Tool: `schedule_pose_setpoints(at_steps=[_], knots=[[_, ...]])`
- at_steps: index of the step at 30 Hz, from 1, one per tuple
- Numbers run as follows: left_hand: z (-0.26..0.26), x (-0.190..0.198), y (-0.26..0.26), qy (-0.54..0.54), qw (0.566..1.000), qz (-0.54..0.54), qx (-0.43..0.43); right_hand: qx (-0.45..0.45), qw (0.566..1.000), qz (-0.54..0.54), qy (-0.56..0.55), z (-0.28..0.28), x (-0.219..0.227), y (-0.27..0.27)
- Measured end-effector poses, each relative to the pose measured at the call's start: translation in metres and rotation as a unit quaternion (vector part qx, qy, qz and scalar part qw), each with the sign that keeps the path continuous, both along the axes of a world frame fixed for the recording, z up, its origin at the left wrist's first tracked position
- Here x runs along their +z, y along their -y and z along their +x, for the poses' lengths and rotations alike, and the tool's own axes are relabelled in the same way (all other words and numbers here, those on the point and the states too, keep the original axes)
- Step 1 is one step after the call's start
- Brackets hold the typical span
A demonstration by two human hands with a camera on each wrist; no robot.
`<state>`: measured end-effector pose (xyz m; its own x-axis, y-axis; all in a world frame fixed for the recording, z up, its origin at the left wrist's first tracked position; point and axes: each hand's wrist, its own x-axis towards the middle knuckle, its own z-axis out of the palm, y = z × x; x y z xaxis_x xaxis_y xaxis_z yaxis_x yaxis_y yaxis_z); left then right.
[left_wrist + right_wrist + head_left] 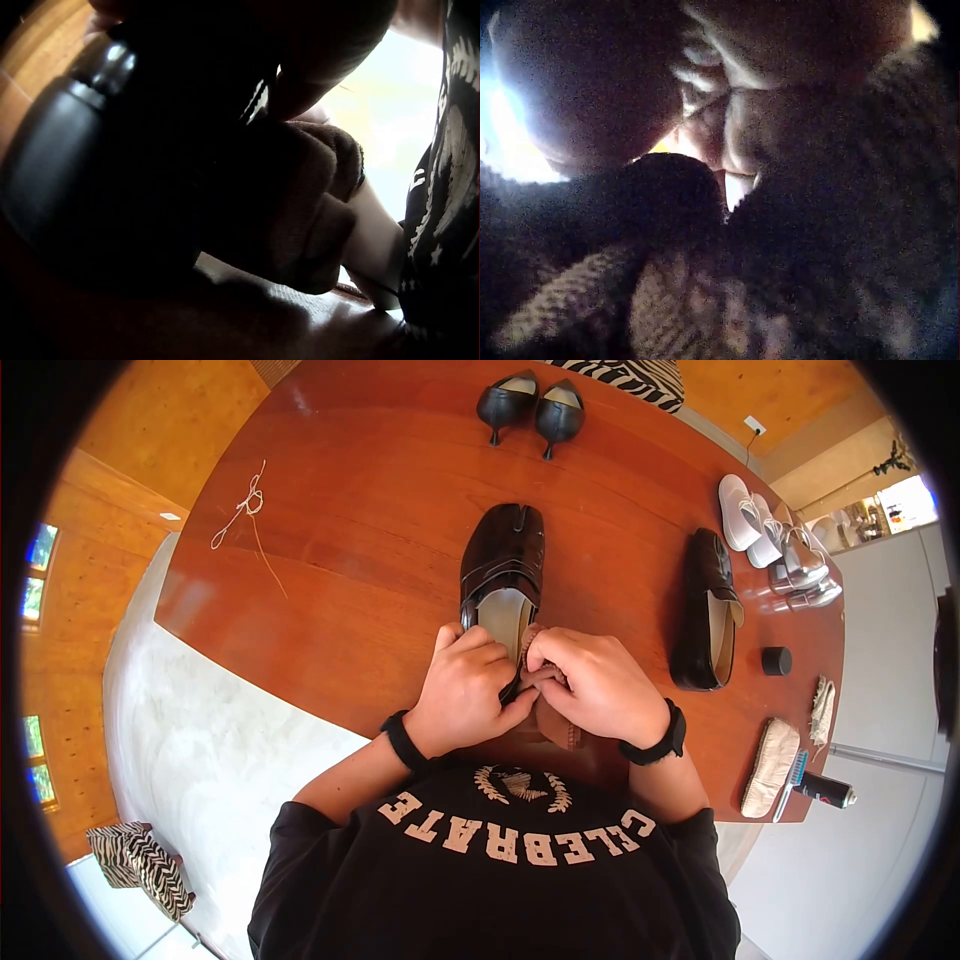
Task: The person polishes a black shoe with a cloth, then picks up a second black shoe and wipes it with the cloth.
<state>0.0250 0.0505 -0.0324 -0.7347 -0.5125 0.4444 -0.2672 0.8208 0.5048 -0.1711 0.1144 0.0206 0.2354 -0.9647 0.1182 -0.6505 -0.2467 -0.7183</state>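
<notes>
A glossy black split-toe loafer lies in front of the person, toe pointing away, its pale insole showing. My left hand grips the left side of its opening near the heel. With curled fingers my right hand holds a brown cloth against the right side of the heel. The heel itself is hidden by both hands and the cloth. In the dark left wrist view, the shoe's shiny side stands beside folds of the cloth. The cloth's ribbed weave fills the lower right wrist view.
The matching loafer lies to the right, near a small black round container. Black heels stand at the far edge. White shoes, a beige pad, a brush and a spray can line the right; string lies left.
</notes>
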Motion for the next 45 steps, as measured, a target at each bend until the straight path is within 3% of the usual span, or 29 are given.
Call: schedule_pose_setpoints(at_steps=[15,26,29,34,36,42,45], knots=[[0.0,-0.002,0.0,0.004,1.0,-0.007,0.002,-0.137,0.99,-0.009,0.035,-0.008,-0.019,0.01],[0.01,0.005,0.007,0.034,0.999,-0.018,-0.039,-0.31,0.948,-0.064,0.044,-0.049,-0.002,0.009],[0.015,0.01,0.012,0.056,0.994,-0.013,-0.094,-0.31,0.947,-0.073,0.043,-0.05,-0.002,0.009],[0.017,0.013,0.014,0.082,0.976,0.029,-0.197,-0.14,0.985,-0.096,-0.005,-0.036,-0.017,0.019],[0.016,0.014,0.016,0.078,0.976,0.038,-0.202,-0.113,0.983,-0.139,-0.028,-0.039,-0.037,0.031],[0.015,0.013,0.012,0.076,0.98,0.04,-0.181,-0.202,0.971,-0.108,-0.067,-0.055,-0.056,0.04],[0.015,0.013,0.011,0.069,0.983,0.038,-0.169,-0.151,0.972,-0.112,-0.142,-0.048,-0.042,0.034]])
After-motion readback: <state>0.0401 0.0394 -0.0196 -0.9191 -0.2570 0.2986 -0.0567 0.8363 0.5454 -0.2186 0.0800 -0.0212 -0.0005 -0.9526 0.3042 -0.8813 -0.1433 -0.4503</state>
